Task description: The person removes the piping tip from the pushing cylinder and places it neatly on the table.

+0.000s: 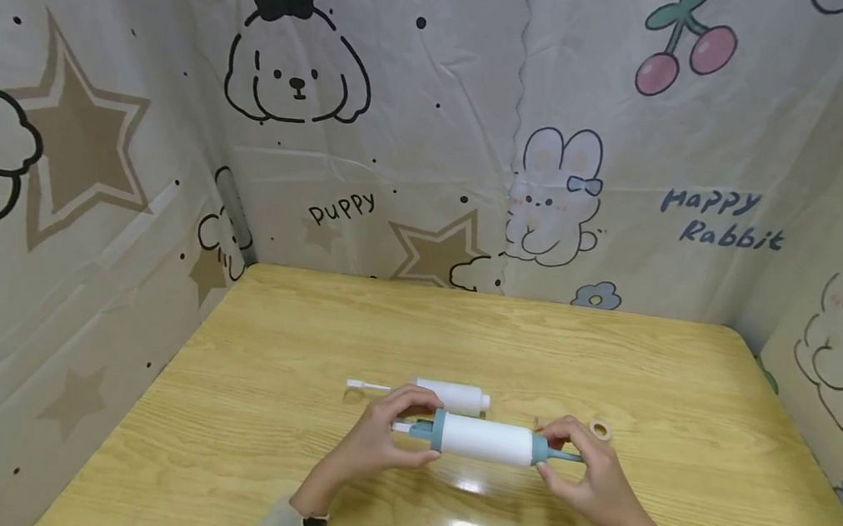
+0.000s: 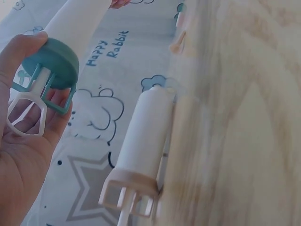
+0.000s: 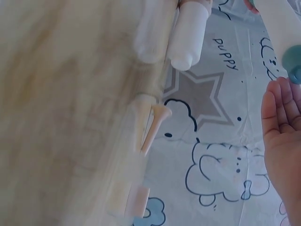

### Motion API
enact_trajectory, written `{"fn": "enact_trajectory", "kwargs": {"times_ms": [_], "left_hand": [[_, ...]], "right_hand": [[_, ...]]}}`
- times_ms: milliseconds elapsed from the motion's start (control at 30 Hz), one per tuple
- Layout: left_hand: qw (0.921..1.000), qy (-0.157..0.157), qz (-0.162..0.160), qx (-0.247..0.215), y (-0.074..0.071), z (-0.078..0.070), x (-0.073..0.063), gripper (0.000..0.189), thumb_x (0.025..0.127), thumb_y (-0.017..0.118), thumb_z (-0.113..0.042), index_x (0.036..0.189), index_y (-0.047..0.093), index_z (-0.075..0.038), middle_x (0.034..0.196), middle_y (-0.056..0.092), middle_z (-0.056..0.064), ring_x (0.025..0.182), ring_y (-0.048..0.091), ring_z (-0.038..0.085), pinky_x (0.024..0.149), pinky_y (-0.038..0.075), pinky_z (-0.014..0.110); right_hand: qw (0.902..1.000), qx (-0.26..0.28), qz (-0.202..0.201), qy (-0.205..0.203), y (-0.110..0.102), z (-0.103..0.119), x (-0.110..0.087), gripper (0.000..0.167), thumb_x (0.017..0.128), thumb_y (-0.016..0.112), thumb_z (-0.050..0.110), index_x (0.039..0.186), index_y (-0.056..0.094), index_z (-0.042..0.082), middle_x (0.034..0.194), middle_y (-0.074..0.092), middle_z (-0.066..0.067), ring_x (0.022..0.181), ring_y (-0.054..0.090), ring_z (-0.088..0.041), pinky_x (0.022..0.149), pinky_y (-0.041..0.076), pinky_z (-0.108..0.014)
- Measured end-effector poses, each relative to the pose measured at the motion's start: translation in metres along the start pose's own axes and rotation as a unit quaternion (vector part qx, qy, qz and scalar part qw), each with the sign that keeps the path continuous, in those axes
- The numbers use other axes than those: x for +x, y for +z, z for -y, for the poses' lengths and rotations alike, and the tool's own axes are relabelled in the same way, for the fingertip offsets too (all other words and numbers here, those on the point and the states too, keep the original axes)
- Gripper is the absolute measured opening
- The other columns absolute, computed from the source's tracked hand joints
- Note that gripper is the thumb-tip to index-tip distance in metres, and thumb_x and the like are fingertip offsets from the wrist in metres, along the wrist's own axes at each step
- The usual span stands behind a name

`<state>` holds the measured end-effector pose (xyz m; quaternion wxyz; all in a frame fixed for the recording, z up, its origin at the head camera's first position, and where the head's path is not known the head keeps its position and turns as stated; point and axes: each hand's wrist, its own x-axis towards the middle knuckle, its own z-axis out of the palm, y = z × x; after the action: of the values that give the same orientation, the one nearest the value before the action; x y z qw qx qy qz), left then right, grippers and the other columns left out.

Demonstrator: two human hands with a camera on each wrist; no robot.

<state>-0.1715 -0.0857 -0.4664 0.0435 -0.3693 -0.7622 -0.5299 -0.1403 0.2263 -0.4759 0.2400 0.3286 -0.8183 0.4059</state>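
Both hands hold a large syringe [image 1: 487,440] level above the table, with a white barrel, teal end pieces and a thin teal nozzle pointing right. My left hand [image 1: 371,432] grips its teal collar between thumb and fingers. From that collar a white plunger with a loop handle [image 2: 43,123] sticks out towards the left palm. At the nozzle end, my right hand [image 1: 583,475] pinches the teal cap with thumb and fingers. Just behind lies a second white syringe [image 1: 455,396] with a beige collar [image 2: 129,181], its plunger drawn out to the left.
A beige ring [image 1: 600,430] rests on the wooden table [image 1: 295,327] behind the right hand. Near it lies a beige flared nozzle [image 3: 156,126], mostly hidden by the right fingers in the head view. Printed cloth walls [image 1: 418,129] enclose the table's back and sides.
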Motion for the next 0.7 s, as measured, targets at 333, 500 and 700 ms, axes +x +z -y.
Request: {"fn": "enact_trajectory", "kwargs": {"times_ms": [333,500,700], "left_hand": [[1.0000,-0.003,0.000,0.006,0.009,0.001,0.004,0.052,0.075,0.083,-0.008,0.121,0.060,-0.007,0.121,0.061,0.012,0.109,0.065,0.018,0.095,0.057,0.029],[0.9999,-0.007,-0.003,0.010,0.008,0.003,0.003,0.052,0.075,0.083,-0.008,0.121,0.060,-0.007,0.122,0.060,0.011,0.109,0.064,0.018,0.095,0.057,0.029],[0.9999,-0.007,-0.007,0.009,0.007,0.004,0.002,0.052,0.075,0.083,-0.007,0.121,0.059,-0.007,0.121,0.060,0.011,0.109,0.064,0.017,0.094,0.057,0.030]], "right_hand": [[0.9999,-0.010,0.010,0.004,-0.008,-0.003,-0.005,0.045,0.064,0.077,-0.007,0.102,0.061,0.011,0.100,0.067,0.003,0.086,0.056,0.001,0.076,0.049,-0.013],[0.9977,0.012,0.015,0.066,-0.011,0.000,-0.003,0.034,0.076,0.073,-0.007,0.105,0.064,0.010,0.098,0.068,0.008,0.087,0.058,0.001,0.076,0.052,-0.019],[0.9640,0.121,0.078,0.223,-0.018,0.001,0.002,0.029,0.104,0.040,0.008,0.099,0.068,0.004,0.092,0.069,0.014,0.085,0.060,-0.001,0.077,0.052,-0.020]]}}
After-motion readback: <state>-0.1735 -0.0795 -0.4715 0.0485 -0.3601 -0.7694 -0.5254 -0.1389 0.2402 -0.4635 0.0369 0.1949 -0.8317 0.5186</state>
